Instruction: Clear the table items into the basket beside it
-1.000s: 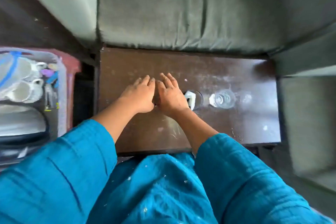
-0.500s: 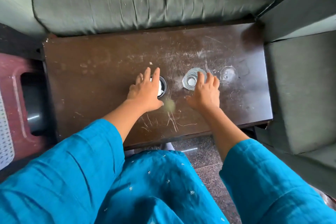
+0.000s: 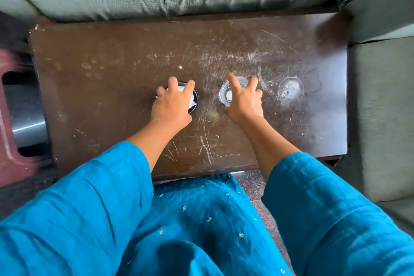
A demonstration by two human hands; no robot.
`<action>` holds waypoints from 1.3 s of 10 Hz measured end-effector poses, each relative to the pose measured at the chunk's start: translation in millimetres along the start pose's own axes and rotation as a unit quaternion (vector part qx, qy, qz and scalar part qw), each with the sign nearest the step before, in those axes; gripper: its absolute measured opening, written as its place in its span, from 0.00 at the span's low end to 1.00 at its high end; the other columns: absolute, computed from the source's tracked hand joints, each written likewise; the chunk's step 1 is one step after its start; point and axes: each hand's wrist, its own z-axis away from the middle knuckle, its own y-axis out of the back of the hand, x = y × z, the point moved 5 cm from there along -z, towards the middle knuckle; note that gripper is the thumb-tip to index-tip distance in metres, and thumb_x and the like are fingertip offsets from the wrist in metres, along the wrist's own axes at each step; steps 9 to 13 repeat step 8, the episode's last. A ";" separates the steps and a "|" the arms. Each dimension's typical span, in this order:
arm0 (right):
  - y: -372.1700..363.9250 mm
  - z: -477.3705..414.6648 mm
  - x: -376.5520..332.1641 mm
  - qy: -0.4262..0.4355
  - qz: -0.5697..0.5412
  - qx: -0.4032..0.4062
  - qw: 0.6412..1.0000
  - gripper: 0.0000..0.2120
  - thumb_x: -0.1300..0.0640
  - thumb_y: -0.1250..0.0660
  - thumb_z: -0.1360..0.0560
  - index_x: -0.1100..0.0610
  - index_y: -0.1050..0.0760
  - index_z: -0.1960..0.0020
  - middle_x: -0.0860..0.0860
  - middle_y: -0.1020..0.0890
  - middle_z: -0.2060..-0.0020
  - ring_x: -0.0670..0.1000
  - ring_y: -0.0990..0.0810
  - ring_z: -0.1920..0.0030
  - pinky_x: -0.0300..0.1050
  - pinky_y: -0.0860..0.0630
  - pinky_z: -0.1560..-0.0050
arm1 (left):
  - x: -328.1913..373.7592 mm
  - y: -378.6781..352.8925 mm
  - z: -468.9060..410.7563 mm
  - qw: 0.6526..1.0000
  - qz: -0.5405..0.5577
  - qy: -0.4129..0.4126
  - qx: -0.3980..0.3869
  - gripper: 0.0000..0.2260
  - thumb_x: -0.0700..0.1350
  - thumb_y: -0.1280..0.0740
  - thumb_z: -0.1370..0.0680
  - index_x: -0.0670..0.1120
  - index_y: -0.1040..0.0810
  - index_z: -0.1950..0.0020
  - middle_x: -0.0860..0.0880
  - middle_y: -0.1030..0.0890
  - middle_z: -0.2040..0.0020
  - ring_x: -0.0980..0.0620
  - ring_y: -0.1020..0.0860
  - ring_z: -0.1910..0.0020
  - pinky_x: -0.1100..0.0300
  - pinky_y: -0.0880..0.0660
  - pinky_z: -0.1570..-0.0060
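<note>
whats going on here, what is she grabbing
A person in blue sleeves reaches over a scratched dark table. The left hand closes over a dark cup with white paper inside; the right hand wraps a clear glass. Both still stand on the table.

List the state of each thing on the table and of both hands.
Dark cup: upright on the table, crumpled white paper inside, left hand over it.
Clear glass: upright on the table, looks empty, right hand closing around it.
Left hand: fingers curled over the cup's rim, not lifted.
Right hand: fingers spread round the glass, grip not settled.
Table: scratched, wet ring marks at right.
</note>
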 end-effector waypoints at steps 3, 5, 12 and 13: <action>-8.1 -0.7 -31.6 0.073 0.046 -0.010 0.996 0.38 0.62 0.28 0.31 0.43 0.46 0.30 0.61 0.42 0.36 0.63 0.32 0.45 0.50 0.27 0.59 | -5.3 -1.4 -3.8 1.000 0.009 -0.013 0.003 0.39 0.44 0.25 0.33 0.54 0.44 0.30 0.41 0.42 0.31 0.34 0.34 0.42 0.45 0.26 0.51; 10.6 7.1 -34.3 0.094 0.108 -0.017 0.990 0.59 0.37 0.26 0.40 0.46 0.66 0.27 0.63 0.55 0.26 0.70 0.50 0.29 0.65 0.37 0.35 | -6.5 16.7 4.1 0.998 -0.047 -0.020 0.037 0.50 0.64 0.28 0.37 0.53 0.56 0.27 0.46 0.56 0.23 0.31 0.55 0.27 0.28 0.44 0.37; 128.8 39.3 -80.9 0.193 0.186 0.088 0.959 0.64 0.23 0.39 0.44 0.57 0.69 0.27 0.60 0.63 0.26 0.60 0.68 0.28 0.65 0.59 0.30 | -2.9 140.9 38.3 0.977 -0.098 -0.094 0.164 0.59 0.72 0.33 0.41 0.42 0.61 0.26 0.43 0.59 0.23 0.43 0.58 0.25 0.44 0.56 0.28; 128.8 39.3 -80.9 0.193 0.186 0.088 0.959 0.64 0.23 0.39 0.44 0.57 0.69 0.27 0.60 0.63 0.26 0.60 0.68 0.28 0.65 0.59 0.30 | -2.9 140.9 38.3 0.977 -0.098 -0.094 0.164 0.59 0.72 0.33 0.41 0.42 0.61 0.26 0.43 0.59 0.23 0.43 0.58 0.25 0.44 0.56 0.28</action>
